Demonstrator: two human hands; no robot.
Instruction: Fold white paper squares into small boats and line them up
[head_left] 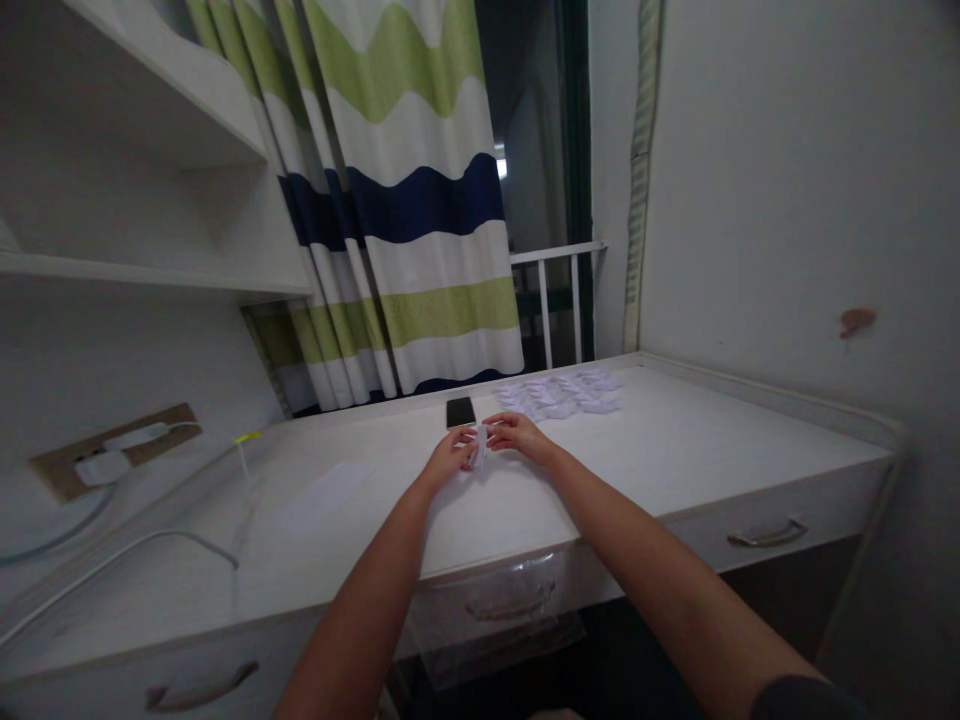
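Note:
Between my two hands stands a small folded white paper piece, just above or on the white desk. My left hand grips its left side with bent fingers. From the right, my right hand has its fingertips at the paper's upper edge, thumb and fingers pinched close together. Behind my right hand lie several folded white paper pieces in rows. A black phone rests flat just beyond my left hand. Flat white paper sheets lie to the left on the desk.
The white desk has drawers with metal handles along its front. At left are a power socket with white plugs and a white cable. A shelf overhangs the left side. A striped curtain hangs behind.

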